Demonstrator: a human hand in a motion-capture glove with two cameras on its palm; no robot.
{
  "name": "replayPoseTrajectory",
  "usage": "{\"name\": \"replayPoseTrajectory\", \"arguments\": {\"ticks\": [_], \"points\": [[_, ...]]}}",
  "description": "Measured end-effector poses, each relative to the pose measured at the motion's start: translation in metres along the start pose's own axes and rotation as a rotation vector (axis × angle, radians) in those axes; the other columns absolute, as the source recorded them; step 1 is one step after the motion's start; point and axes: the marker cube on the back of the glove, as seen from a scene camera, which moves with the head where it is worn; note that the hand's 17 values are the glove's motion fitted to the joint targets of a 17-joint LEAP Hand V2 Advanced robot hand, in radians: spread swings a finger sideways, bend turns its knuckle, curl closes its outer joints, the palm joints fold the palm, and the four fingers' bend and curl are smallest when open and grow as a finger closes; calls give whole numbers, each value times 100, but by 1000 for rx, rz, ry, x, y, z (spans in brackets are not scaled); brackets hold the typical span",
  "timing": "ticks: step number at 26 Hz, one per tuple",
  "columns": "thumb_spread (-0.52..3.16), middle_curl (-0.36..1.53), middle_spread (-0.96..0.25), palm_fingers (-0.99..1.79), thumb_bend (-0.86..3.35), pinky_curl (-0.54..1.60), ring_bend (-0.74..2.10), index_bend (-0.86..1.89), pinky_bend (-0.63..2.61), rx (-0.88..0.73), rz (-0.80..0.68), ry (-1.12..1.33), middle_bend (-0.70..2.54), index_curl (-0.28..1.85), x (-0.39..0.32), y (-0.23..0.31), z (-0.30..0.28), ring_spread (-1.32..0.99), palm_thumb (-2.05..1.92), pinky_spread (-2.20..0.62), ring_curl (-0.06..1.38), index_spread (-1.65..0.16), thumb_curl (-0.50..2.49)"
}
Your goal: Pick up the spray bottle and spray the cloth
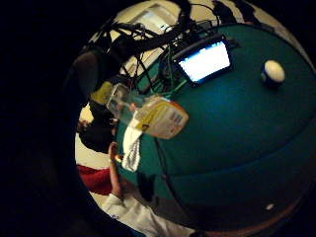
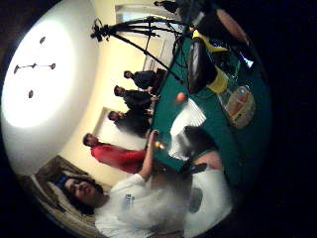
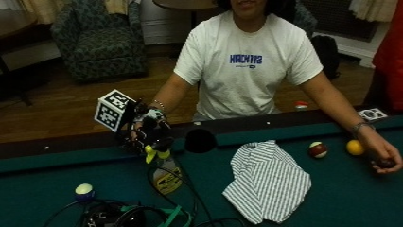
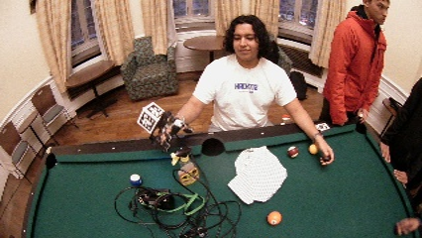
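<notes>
My gloved right hand (image 3: 148,132) is raised near the table's rail, left of a corner pocket, and its fingers curl round the yellow head of the spray bottle (image 3: 165,177). The clear bottle with a yellow label hangs tilted below the hand; whether its base touches the felt I cannot tell. It fills the middle of the little finger side palm view as the spray bottle (image 1: 158,116). The white striped cloth (image 3: 267,182) lies crumpled on the green felt to the bottle's right, apart from it. The cloth (image 2: 185,124) also shows beside the bottle (image 2: 240,106).
A tangle of black cables and a green strap (image 3: 126,215) lies in front of the bottle, with a lit screen (image 1: 205,61) among them. A blue-and-white ball (image 3: 83,190), a red-and-white ball (image 3: 318,150) and a yellow ball (image 3: 354,147) sit on the felt. The bare left hand (image 3: 384,158) rests far right.
</notes>
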Motion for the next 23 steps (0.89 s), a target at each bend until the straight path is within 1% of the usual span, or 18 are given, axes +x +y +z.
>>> {"name": "replayPoseTrajectory", "arguments": {"ticks": [4, 7, 9, 11, 12, 14, 16, 19, 23], "points": [[97, 32, -16, 84, 9, 33, 39, 16, 34, 51, 94, -61, 22, 29, 19, -5, 12, -15, 85, 13, 32, -39, 37], [96, 33, -16, 91, 8, 34, 38, 15, 36, 67, 135, -89, 22, 29, 29, -10, 20, -16, 87, 9, 32, -37, 39], [94, 35, -17, 102, 7, 35, 38, 15, 39, 72, 140, -105, 23, 30, 30, -15, 26, -16, 90, 3, 33, -36, 40], [86, 36, -19, 119, 6, 37, 44, 8, 49, 89, 131, -102, 22, 28, 28, -23, 31, -19, 93, -12, 35, -34, 43], [78, 38, -19, 129, 5, 38, 49, 12, 49, 100, 121, -97, 26, 29, 27, -25, 32, -20, 94, -15, 38, -33, 45], [72, 40, -20, 142, 7, 44, 57, 19, 62, 122, 95, -95, 31, 32, 31, -23, 32, -20, 99, -12, 41, -33, 48], [71, 43, -22, 144, 7, 48, 64, 26, 71, 137, 70, -107, 36, 35, 34, -20, 32, -21, 101, -11, 45, -33, 51], [62, 48, -23, 145, 8, 52, 75, 38, 74, 125, 46, -126, 46, 40, 33, -19, 36, -22, 104, -11, 50, -32, 54], [52, 55, -24, 138, 7, 58, 88, 48, 80, 107, 33, -127, 58, 46, 31, -17, 41, -23, 105, -11, 57, -30, 58]]}}
